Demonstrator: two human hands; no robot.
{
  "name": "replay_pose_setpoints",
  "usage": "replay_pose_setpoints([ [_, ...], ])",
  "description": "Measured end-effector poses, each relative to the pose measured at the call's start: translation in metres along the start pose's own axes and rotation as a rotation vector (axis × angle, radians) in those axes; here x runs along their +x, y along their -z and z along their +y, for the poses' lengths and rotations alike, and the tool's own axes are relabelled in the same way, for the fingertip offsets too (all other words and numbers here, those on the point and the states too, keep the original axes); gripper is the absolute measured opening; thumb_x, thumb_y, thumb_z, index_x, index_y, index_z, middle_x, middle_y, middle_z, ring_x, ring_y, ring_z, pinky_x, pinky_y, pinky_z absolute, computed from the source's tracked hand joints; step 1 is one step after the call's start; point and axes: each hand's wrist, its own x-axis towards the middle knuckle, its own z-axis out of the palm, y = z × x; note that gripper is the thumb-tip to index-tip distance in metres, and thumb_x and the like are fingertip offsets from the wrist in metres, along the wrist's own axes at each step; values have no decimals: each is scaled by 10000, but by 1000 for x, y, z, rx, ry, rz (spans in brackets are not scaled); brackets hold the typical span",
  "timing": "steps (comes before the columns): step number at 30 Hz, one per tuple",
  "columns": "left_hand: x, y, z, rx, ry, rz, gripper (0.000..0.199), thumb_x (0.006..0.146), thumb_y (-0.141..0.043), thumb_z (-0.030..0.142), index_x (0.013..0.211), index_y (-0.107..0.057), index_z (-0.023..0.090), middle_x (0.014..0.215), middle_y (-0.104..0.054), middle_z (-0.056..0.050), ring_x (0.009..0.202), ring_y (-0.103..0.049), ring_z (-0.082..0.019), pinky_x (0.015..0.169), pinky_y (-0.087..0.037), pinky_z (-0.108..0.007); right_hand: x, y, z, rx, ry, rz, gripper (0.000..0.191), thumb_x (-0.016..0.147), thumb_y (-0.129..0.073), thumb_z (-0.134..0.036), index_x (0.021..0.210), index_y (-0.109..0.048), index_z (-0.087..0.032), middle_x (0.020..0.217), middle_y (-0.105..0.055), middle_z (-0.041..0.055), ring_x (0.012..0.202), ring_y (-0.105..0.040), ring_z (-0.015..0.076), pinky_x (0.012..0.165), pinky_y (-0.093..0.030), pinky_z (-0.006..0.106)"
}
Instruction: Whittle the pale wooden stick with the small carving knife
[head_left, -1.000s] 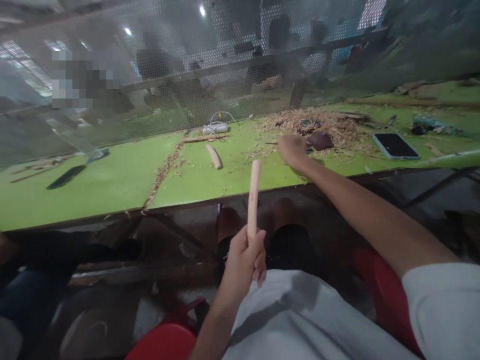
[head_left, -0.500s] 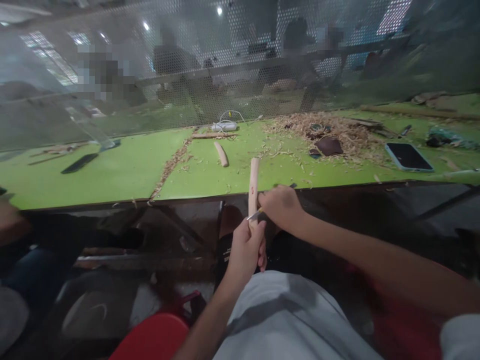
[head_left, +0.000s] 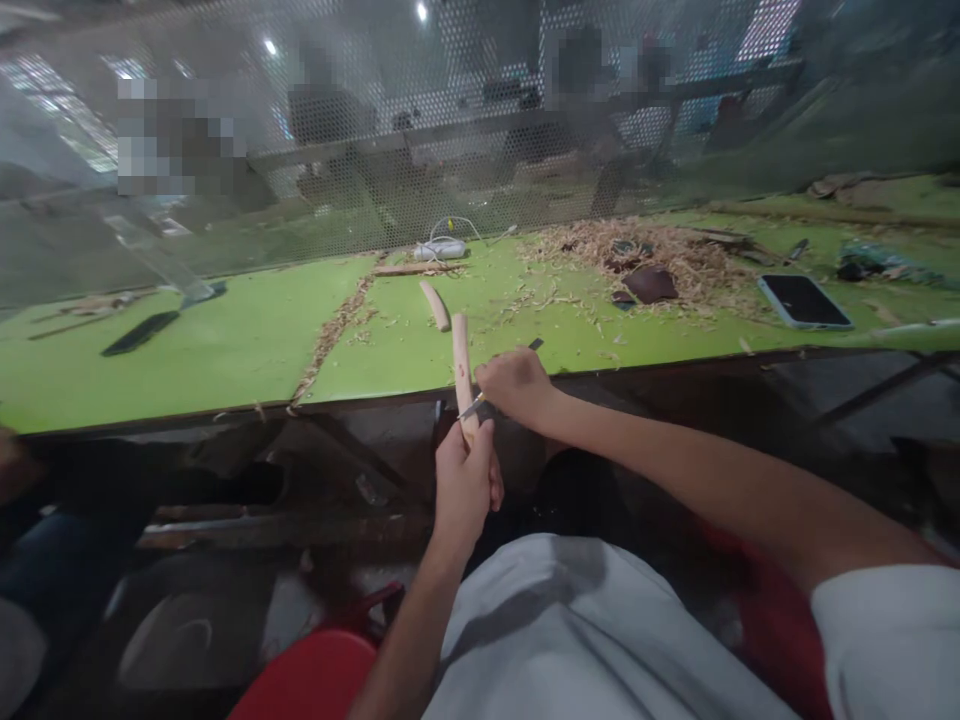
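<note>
- Left hand, centre of the frame: fingers closed around the lower end of a pale, smooth, slightly curved wooden stick, which points upward.
- Right hand, just right of it: curled in a fist around a slim metal-bladed knife; the blade crosses the stick just above the left hand.
- Bright green tabletop, mid-frame: bears a short curved pale wooden piece.
- Upper right: curly, straw-coloured wood shavings near a dark-screened smartphone.
- Top: grey perforated screen behind the tabletop.
</note>
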Motion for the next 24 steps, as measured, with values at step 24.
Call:
replay_pose_setpoints([
  [24, -19, -24, -1, -69, 94, -163, 398, 865, -691, 526, 824, -426, 232, 420, -396, 140, 249, -314, -62, 236, -282, -156, -59, 22, 9, 30, -164, -203, 314, 944, -473, -133, 975, -779, -193, 866, -768, 123, 823, -723, 259, 649, -454, 304],
])
